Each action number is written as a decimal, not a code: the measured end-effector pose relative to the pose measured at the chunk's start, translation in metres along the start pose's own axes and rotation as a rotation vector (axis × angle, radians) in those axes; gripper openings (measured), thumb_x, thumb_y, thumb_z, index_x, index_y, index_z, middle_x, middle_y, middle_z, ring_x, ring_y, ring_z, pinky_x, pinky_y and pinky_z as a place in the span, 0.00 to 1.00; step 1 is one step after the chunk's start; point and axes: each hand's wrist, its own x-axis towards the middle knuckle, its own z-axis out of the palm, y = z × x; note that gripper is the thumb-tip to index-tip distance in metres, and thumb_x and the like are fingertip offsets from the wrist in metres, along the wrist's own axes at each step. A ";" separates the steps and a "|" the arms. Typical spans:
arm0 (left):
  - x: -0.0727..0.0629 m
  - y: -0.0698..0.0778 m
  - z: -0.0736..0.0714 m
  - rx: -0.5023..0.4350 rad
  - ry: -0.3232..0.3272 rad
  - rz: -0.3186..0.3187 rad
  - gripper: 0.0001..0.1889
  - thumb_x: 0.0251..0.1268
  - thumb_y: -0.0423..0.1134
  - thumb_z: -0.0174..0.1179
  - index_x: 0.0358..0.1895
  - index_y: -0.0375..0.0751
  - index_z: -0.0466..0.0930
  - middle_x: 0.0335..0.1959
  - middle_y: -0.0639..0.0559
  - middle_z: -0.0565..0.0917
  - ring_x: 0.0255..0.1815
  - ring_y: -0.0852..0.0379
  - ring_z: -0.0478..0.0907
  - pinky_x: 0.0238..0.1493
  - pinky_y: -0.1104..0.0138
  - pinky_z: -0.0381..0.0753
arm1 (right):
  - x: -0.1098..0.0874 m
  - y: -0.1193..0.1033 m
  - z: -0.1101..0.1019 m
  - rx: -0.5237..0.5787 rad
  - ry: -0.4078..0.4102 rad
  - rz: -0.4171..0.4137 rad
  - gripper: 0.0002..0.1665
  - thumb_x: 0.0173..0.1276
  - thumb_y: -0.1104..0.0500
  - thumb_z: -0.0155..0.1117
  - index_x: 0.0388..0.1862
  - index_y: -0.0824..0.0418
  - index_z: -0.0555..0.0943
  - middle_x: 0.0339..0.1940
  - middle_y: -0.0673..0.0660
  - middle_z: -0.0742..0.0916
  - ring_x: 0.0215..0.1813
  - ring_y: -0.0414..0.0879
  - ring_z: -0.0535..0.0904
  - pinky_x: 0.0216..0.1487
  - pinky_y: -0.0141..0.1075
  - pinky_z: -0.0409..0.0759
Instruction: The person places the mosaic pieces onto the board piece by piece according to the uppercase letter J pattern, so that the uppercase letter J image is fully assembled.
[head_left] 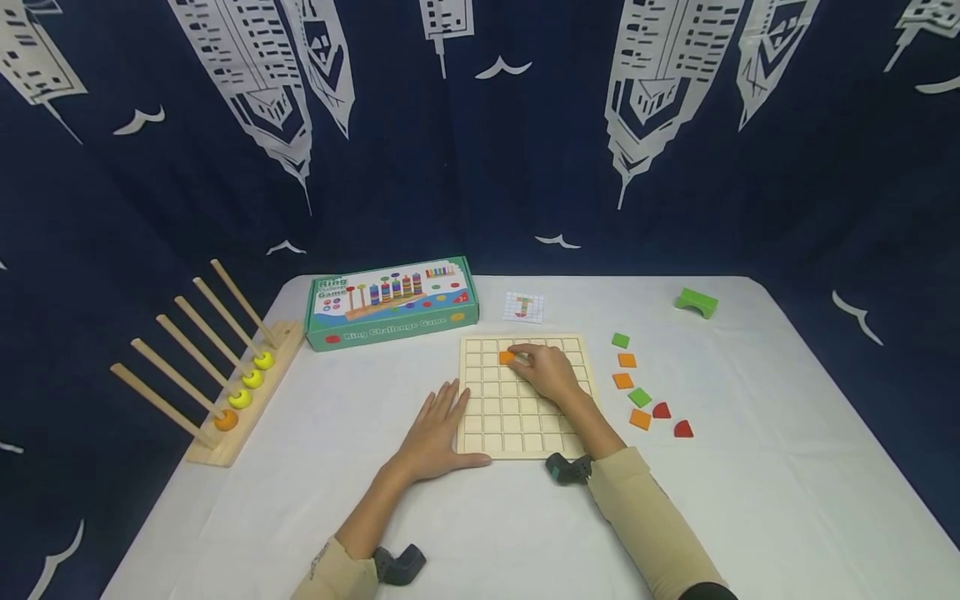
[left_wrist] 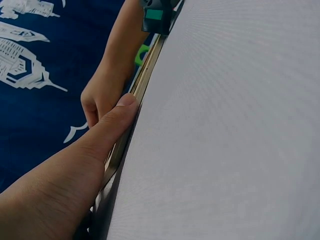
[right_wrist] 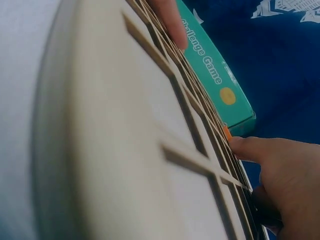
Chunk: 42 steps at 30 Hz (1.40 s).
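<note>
Fingers of the right hand [head_left: 546, 373] pinch an orange square [head_left: 507, 357]; the spread left hand [head_left: 435, 433] likely steadies the grid board [head_left: 492, 423].

From where I stand, both hands, left hand [head_left: 435, 437] and right hand [head_left: 546, 373], are bare. Left sleeve [head_left: 341, 575]: beige fabric, small dark marking near the cuff, too small to read. Right sleeve [head_left: 648, 521]: same beige, with a black band [head_left: 708, 592] toward the elbow. Left wrist unit [head_left: 400, 566]: dark, blocky, angled housing. Right wrist unit [head_left: 567, 469]: similar dark housing, fitted with a green rectangular panel [left_wrist: 154, 14].
</note>
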 end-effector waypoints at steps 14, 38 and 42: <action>0.001 -0.002 0.002 0.007 0.006 0.009 0.60 0.42 0.77 0.52 0.72 0.39 0.47 0.74 0.45 0.42 0.74 0.52 0.34 0.70 0.58 0.34 | -0.012 0.002 -0.029 0.090 0.105 -0.019 0.17 0.63 0.52 0.63 0.49 0.58 0.82 0.06 0.46 0.62 0.11 0.38 0.51 0.11 0.31 0.55; 0.000 -0.001 -0.001 -0.015 0.006 0.016 0.60 0.42 0.77 0.53 0.72 0.37 0.47 0.74 0.43 0.42 0.74 0.51 0.35 0.70 0.56 0.35 | -0.037 0.110 -0.113 -0.124 0.240 0.206 0.22 0.62 0.55 0.65 0.53 0.64 0.79 0.09 0.52 0.66 0.13 0.46 0.58 0.13 0.35 0.56; 0.000 -0.001 0.001 -0.022 0.008 0.014 0.60 0.41 0.77 0.52 0.72 0.38 0.47 0.74 0.44 0.42 0.74 0.51 0.34 0.70 0.56 0.35 | -0.035 0.115 -0.113 -0.137 0.202 0.221 0.22 0.63 0.56 0.64 0.53 0.65 0.78 0.10 0.53 0.66 0.13 0.45 0.58 0.14 0.35 0.56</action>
